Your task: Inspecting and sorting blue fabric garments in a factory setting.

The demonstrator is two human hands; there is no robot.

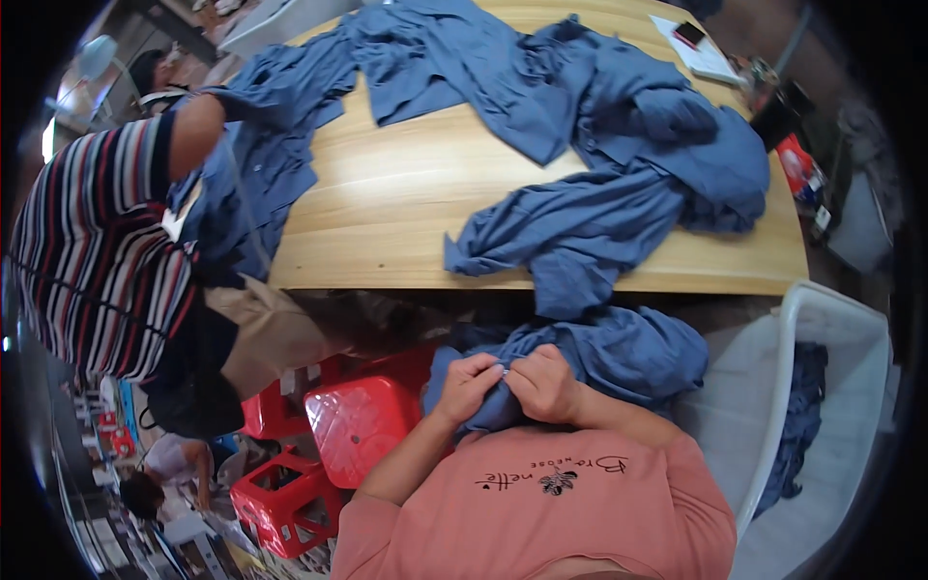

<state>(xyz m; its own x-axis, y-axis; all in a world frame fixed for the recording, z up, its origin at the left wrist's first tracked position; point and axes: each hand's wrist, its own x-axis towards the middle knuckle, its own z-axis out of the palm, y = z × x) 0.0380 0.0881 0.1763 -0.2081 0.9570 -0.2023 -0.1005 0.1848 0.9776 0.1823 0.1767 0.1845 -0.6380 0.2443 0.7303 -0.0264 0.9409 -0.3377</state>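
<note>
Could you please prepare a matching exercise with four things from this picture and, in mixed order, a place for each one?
Column one
1. Left hand and right hand
2. White bin
3. Red stool
4. Small dark device

Column two
A. Beside the person's left forearm
B. On a white sheet at the far right of the wooden table
C. Close together, fingers pinching at the blue cloth
D. At the person's right side

Right pairs: 1-C, 2-D, 3-A, 4-B
</note>
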